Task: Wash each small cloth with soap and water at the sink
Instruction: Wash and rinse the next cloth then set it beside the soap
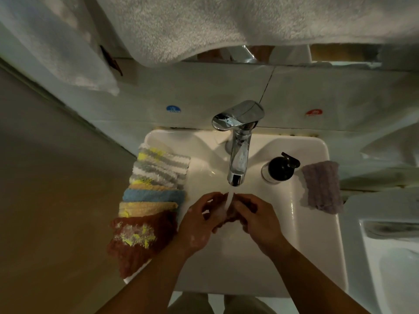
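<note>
A white terry towel hangs across the top of the view. On the left rim of the white ceramic sink lies an overlapping row of small fluffy cloths. Nearest the person is a rust-brown cloth with a yellow and white patch, then a yellow and orange cloth, a blue cloth, and grey, white and yellow striped cloths farthest back. On the wall tile behind them is a round blue sticker.

Over the basin, the left hand has its grip curled round one side of a small reddish-brown wet cloth, with soap foam showing on the back of the hand. A stream of water runs from the chrome single-lever tap straight onto this bunched cloth, which sits between both hands. The right hand pinches the other side, its grip closed on the fabric.

To the right of the tap, a dark pump bottle of soap stands upright on the sink's back ledge. Just beside it, a grey-purple ribbed cloth lies on the right rim. A red sticker marks the wall above.
</note>
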`<act>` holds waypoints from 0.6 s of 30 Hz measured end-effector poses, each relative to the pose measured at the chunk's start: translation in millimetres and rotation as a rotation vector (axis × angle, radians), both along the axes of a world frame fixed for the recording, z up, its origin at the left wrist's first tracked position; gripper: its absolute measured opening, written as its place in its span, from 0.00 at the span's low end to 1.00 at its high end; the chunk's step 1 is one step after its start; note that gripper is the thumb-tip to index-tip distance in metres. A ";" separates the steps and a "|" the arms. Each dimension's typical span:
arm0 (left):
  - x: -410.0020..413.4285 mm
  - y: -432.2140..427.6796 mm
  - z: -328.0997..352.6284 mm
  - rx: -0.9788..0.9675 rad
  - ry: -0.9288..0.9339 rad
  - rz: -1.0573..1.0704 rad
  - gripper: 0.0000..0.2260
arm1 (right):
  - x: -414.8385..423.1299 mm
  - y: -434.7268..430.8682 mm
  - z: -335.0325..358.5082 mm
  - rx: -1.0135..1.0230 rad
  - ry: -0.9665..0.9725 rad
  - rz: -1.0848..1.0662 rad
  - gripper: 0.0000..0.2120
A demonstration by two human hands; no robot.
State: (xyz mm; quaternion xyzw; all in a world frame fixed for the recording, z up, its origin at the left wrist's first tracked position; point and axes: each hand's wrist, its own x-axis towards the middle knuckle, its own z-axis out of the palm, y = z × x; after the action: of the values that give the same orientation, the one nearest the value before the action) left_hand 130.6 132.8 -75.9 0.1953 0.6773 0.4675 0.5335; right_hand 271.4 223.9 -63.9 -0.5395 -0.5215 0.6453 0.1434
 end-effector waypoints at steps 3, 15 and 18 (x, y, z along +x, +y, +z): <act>-6.3 0.5 0.5 0.008 -0.014 -0.043 0.12 | 5.2 3.1 -1.7 0.131 -0.074 0.058 0.07; 1.8 0.1 -5.7 -0.028 0.017 -0.034 0.14 | 7.9 2.1 -5.4 -0.148 0.198 0.172 0.28; -7.7 -1.9 -11.4 -0.043 0.049 -0.023 0.18 | 14.7 10.4 -7.5 -0.075 0.127 0.202 0.30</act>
State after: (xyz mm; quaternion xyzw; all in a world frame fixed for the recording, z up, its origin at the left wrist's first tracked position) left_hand 122.9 131.0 -87.3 0.2031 0.6975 0.4418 0.5264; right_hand 286.1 234.3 -71.4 -0.4473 -0.5387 0.7082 0.0902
